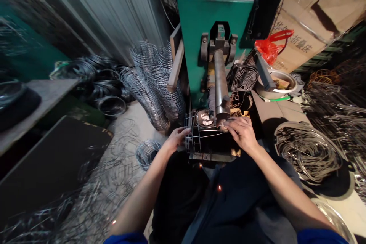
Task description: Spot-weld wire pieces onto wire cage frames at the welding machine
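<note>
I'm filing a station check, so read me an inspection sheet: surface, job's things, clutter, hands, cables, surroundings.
Surface: floor strewn with loose wire on the left.
Job's things: cage before the green machine, near its cylinder's lower end.
Clutter: red bag by the cartons; coiled wires at right.
Hands: left hand grips the cage's left side; right hand just below the cylinder, hold unclear.
Cables: one thin cable, left of the machine.
Surroundings: ring stacks left, cartons right; sparks in view.
</note>
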Demonstrator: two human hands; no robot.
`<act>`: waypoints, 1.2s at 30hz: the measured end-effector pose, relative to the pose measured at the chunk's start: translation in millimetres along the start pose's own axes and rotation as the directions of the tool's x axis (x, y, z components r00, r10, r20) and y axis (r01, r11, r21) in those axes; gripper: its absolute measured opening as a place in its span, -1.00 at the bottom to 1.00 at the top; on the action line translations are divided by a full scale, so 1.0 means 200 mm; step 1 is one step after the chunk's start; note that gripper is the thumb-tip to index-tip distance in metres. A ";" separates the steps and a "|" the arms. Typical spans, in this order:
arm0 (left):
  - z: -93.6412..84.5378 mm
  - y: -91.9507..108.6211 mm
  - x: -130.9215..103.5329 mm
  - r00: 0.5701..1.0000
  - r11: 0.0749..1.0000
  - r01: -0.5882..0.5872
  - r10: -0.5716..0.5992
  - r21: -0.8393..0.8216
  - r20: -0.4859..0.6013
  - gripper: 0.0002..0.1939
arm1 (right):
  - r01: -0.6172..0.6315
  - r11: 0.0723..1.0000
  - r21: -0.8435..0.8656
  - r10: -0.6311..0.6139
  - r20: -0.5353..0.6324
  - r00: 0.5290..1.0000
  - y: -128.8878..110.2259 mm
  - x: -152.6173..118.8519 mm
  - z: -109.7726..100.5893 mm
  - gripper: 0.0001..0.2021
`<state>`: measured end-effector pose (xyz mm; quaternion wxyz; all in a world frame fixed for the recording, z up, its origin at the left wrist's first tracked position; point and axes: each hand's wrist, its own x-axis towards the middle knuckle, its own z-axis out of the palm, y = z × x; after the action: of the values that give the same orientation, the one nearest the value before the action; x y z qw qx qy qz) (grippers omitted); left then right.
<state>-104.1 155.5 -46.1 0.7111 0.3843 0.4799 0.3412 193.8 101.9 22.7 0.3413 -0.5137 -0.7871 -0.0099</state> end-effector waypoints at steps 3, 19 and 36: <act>0.01 -0.01 -0.03 1.000 1.000 0.005 -0.005 0.006 0.008 -0.51 | -0.010 0.996 0.088 0.006 0.049 0.999 -0.05 -0.01 -0.06 -0.78; 0.19 -0.01 -0.56 0.806 0.932 -0.338 0.212 0.134 0.553 -0.16 | -0.865 0.290 0.409 0.202 0.858 0.473 0.21 -0.38 -0.31 -0.35; 0.23 -0.21 -0.60 0.736 0.409 -0.670 0.476 0.619 0.482 -0.40 | -0.468 0.843 0.263 0.082 0.798 0.597 -0.03 -0.24 -0.55 -0.54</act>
<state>-92.2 23.4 -20.8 0.3674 0.8233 0.3277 0.2825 259.2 19.6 82.3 0.0843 -0.4948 -0.7433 0.4423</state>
